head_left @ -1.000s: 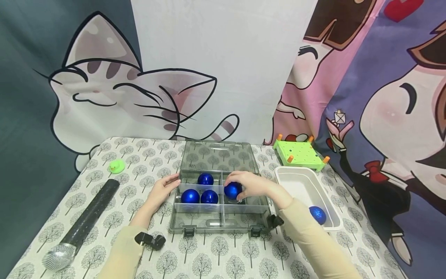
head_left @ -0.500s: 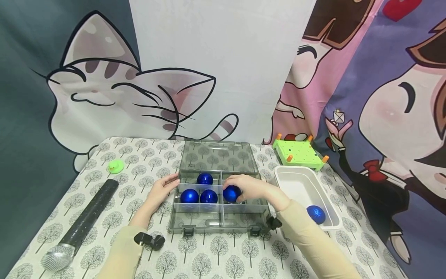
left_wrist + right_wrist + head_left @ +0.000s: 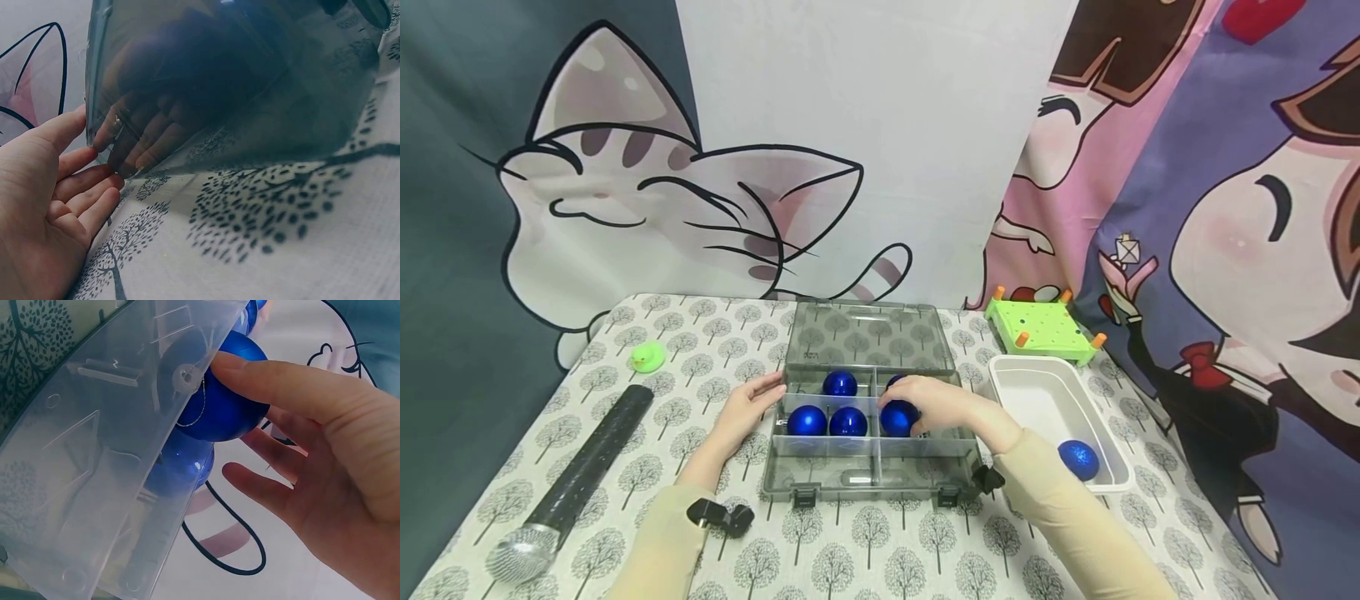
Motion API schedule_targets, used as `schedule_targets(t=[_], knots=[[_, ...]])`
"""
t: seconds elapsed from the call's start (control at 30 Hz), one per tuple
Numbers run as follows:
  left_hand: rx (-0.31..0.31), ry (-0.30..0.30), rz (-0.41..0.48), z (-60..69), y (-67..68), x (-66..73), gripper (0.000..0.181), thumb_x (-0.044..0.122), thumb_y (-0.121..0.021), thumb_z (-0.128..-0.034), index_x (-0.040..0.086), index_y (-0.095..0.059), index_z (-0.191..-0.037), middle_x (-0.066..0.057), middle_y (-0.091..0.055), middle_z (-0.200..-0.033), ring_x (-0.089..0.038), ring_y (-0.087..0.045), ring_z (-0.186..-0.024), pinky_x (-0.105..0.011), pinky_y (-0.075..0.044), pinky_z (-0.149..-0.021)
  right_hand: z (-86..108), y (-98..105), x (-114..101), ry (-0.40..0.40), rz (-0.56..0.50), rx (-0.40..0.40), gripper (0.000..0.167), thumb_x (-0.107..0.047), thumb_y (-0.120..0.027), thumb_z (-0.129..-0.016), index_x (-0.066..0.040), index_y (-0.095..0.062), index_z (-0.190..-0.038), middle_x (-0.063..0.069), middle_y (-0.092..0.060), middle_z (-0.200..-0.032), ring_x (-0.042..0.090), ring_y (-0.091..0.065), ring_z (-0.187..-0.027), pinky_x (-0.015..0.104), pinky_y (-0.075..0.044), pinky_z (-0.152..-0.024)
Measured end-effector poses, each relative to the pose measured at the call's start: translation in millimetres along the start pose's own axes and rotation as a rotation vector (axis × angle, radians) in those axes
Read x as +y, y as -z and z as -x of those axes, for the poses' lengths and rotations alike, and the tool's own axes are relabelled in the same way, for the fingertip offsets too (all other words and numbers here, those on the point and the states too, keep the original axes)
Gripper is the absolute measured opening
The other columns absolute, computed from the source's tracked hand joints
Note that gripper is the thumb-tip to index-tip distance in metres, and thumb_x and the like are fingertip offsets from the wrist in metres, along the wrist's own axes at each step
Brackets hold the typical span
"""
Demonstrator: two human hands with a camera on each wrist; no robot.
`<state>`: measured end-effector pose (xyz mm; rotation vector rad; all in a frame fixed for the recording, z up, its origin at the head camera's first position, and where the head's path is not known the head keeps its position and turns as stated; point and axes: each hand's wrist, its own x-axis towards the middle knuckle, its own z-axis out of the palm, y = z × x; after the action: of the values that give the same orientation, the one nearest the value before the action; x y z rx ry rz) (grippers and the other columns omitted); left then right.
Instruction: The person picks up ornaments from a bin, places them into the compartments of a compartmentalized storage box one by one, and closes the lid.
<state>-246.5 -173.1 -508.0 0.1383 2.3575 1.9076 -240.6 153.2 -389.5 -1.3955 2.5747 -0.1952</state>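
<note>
In the head view, the box (image 3: 820, 472) lies with its lid (image 3: 871, 333) opened back toward 12 o'clock. The right hand (image 3: 934, 406) grips a blue ball (image 3: 897, 419) between thumb and fingers, down in the middle row's right half. The left hand (image 3: 747, 417), fingers relaxed and extended, touches the box at its 10 o'clock corner. A second ball (image 3: 840, 383) sits in the back row at 11 o'clock; a third ball (image 3: 807, 421) and fourth ball (image 3: 848, 422) lie at 9 o'clock from the gripped one. A fifth ball (image 3: 894, 379) peeks out behind the right hand. The tub (image 3: 1037, 408), at the box's 3 o'clock, holds a sixth ball (image 3: 1078, 460) at its 5 o'clock.

In the left wrist view, the left hand comes from 8 o'clock, fingertips at the box's dark wall.

In the right wrist view, the right hand reaches in from 4 o'clock, thumb on the ball; a clear panel (image 3: 69, 444) stands at the ball's 9 o'clock.
</note>
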Motion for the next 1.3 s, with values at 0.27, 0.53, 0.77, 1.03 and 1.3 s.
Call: schedule_targets(t=[0.27,0.53,0.77,1.03,1.3], knots=[[0.001,0.002,0.001,-0.6,-0.2,-0.9,0.057,0.026,-0.059,-0.0991,-0.004,-0.041,-0.144,-0.025,-0.045,-0.146,-0.038,-0.049,-0.133,-0.041,-0.040,-0.112,-1.1,0,-3,-0.024,-0.050,-0.025,0.075,0.003,-0.083,-0.066,-0.003,-0.053,-0.135,0.010,-0.066,-0.126,0.031,-0.055,-0.125,0.046,-0.042,-0.112],[-0.001,0.011,0.006,-1.7,0.6,-1.0,0.056,0.024,-0.058,-0.0992,-0.003,-0.040,-0.145,-0.024,-0.045,-0.147,-0.038,-0.048,-0.133,-0.041,-0.040,-0.113,-4.7,-4,-1,-0.057,-0.078,-0.049,0.083,0.005,-0.082,-0.067,-0.004,-0.046,-0.142,0.008,-0.066,-0.126,0.030,-0.054,-0.127,0.046,-0.040,-0.114],[-0.005,0.012,-0.001,-1.0,0.5,-0.6,0.055,0.023,-0.057,-0.0996,-0.004,-0.039,-0.145,-0.025,-0.044,-0.147,-0.039,-0.048,-0.133,-0.042,-0.040,-0.112,-6.8,-10,-2,-0.098,-0.100,-0.082,0.094,0.010,-0.080,-0.069,-0.006,-0.034,-0.150,0.005,-0.066,-0.126,0.029,-0.051,-0.130,0.042,-0.045,-0.110],[-0.004,0.011,0.003,-0.8,0.5,0.0,0.057,0.026,-0.058,-0.0992,-0.004,-0.040,-0.145,-0.025,-0.045,-0.147,-0.038,-0.048,-0.133,-0.042,-0.039,-0.113,-7.2,-9,-5,-0.102,-0.101,-0.092,0.097,0.011,-0.079,-0.069,-0.005,-0.031,-0.152,0.006,-0.066,-0.126,0.029,-0.052,-0.128,0.042,-0.044,-0.111],[-0.012,0.007,0.005,-0.9,1.1,-1.0,0.057,0.025,-0.058,-0.0994,-0.004,-0.040,-0.145,-0.025,-0.044,-0.147,-0.038,-0.048,-0.134,-0.042,-0.039,-0.113,-0.2,1,-6,-0.079,-0.089,-0.042,0.079,0.007,-0.078,-0.071,-0.004,-0.046,-0.143,0.006,-0.067,-0.124,0.027,-0.057,-0.123,0.043,-0.044,-0.111]])
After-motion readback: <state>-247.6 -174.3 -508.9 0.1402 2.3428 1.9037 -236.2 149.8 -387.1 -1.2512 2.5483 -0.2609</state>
